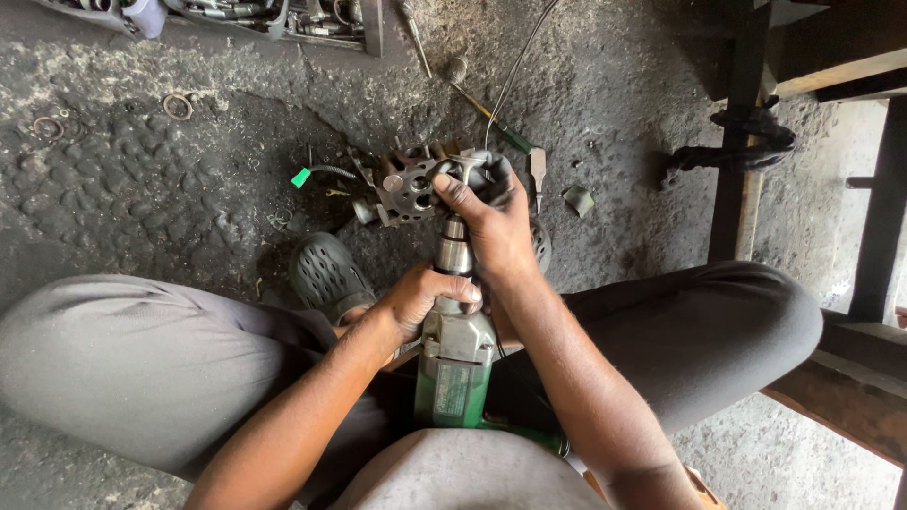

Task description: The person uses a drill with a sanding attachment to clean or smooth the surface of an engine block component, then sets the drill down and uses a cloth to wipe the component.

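A green electric drill (455, 364) lies between my knees, pointing away from me. My left hand (420, 300) grips its body just behind the silver chuck (454, 249). My right hand (493, 219) wraps over the front of the chuck and a dark rag, with its fingers pressing on a grey round metal part with holes (408, 192) on the floor. The drill's tip is hidden under my right hand.
A black perforated shoe (326, 274) sits by my left knee. A green-handled screwdriver (491, 118), a chisel (538, 170), metal rings (177, 105) and a tray of tools (283, 19) lie on the dirty concrete floor. Wooden bench legs (742, 161) stand at right.
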